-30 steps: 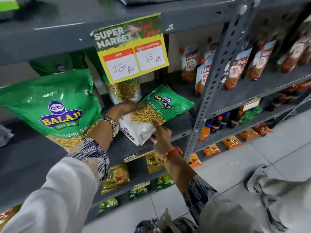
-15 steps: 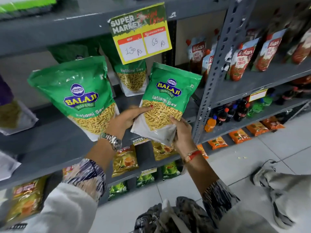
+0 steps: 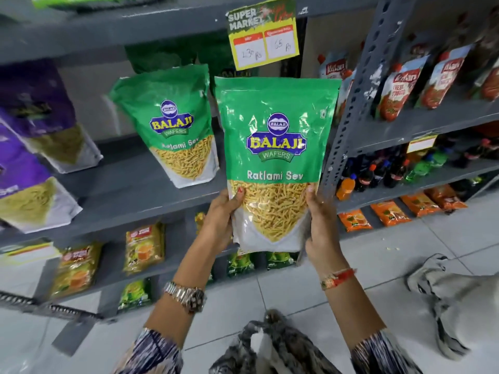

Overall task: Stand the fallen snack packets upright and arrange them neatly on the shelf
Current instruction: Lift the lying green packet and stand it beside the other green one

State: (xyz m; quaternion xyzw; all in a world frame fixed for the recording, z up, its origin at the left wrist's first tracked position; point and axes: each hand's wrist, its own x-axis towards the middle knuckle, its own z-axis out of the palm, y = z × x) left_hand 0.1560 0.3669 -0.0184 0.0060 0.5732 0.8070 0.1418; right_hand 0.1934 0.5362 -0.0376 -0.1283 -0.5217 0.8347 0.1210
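Both arms raised forward; left hand (image 3: 220,222) and right hand (image 3: 321,225) clasp packet (image 3: 275,163) by lower edges, thumbs in front.

Held sev packet (image 3: 275,157): green top, white base, blue-yellow logo. Left of it: matching green packet (image 3: 172,122), then purple packets (image 3: 32,103). Shelf (image 3: 129,190) grey. Price tag (image 3: 263,32) yellow-green.

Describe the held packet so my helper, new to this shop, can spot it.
Find the yellow price sign hanging from the grey shelf. Just below it, left hand and right hand hold a green packet upright. Its twin stands on the shelf, unheld.
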